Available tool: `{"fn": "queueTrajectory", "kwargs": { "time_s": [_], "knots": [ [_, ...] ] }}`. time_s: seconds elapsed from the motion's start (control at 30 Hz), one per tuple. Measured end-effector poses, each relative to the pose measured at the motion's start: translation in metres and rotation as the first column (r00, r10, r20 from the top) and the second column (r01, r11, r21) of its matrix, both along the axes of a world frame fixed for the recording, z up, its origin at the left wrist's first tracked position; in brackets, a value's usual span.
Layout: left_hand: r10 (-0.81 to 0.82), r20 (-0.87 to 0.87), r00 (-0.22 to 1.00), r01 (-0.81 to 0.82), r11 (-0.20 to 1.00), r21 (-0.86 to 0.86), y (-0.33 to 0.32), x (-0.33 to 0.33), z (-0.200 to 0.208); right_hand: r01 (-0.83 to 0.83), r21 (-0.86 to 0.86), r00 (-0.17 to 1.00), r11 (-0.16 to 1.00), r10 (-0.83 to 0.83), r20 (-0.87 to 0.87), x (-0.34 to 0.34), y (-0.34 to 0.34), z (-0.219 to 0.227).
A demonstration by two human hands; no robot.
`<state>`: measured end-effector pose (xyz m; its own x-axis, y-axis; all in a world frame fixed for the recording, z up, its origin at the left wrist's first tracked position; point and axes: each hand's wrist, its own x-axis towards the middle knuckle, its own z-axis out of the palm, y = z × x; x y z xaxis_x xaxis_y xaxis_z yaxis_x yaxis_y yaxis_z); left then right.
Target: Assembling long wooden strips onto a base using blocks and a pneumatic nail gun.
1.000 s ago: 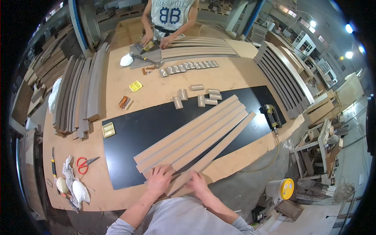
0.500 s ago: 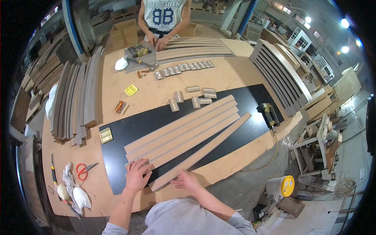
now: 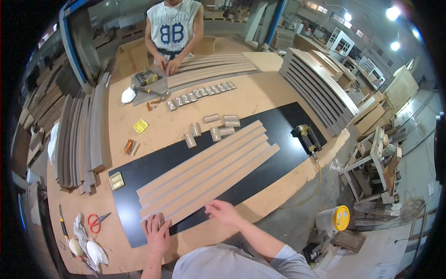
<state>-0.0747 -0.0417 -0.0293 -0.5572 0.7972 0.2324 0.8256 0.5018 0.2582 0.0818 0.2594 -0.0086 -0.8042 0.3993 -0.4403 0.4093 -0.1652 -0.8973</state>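
Observation:
Several long tan wooden strips with grey edges [image 3: 204, 172] lie side by side, slantwise on a black board [image 3: 278, 125]. Over their near left ends rests my left hand [image 3: 157, 233], fingers spread and touching the wood. My right hand [image 3: 224, 213] is beside the front edge of the nearest strip, fingers loosely bent and apart, with nothing visible in them. Whether its fingertips touch the strip, I cannot tell. Beyond the strips lie several short tan blocks [image 3: 189, 139].
At the board's right end lies a nail gun [image 3: 307, 139] with a hose. Curved boards [image 3: 81, 139] are stacked left; more boards [image 3: 320, 88] stand right. Red scissors [image 3: 95, 224] and a yellow tray [image 3: 117, 181] lie left. Across the table, a person [image 3: 174, 37] handles strips.
The front strip, slanted apart from the others before, now lies alongside them. My right hand has moved slightly away from its near end. The view has shifted a little.

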Motion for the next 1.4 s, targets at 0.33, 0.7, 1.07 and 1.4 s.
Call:
{"fn": "queueTrajectory", "kwargs": {
  "time_s": [0.33,0.7,1.07,1.4],
  "knots": [
    [0.208,0.144,0.967,-0.191,0.974,-0.123,0.059,0.019,0.037,0.017,0.843,0.996,0.537,0.065,-0.061,-0.034,0.148,0.049],
    [0.308,0.140,0.941,-0.283,0.943,-0.178,0.141,0.039,0.037,-0.196,0.954,0.926,0.226,0.362,0.105,-0.137,0.186,-0.013],
    [0.380,0.132,0.916,-0.344,0.910,-0.234,0.133,0.049,0.048,-0.199,0.958,0.935,0.208,0.334,0.121,-0.087,0.179,-0.002],
    [0.778,0.278,0.564,-0.826,0.535,0.179,0.021,-0.009,0.000,-0.234,0.957,0.968,0.172,-0.051,0.246,0.024,0.332,-0.020]
  ]
}}
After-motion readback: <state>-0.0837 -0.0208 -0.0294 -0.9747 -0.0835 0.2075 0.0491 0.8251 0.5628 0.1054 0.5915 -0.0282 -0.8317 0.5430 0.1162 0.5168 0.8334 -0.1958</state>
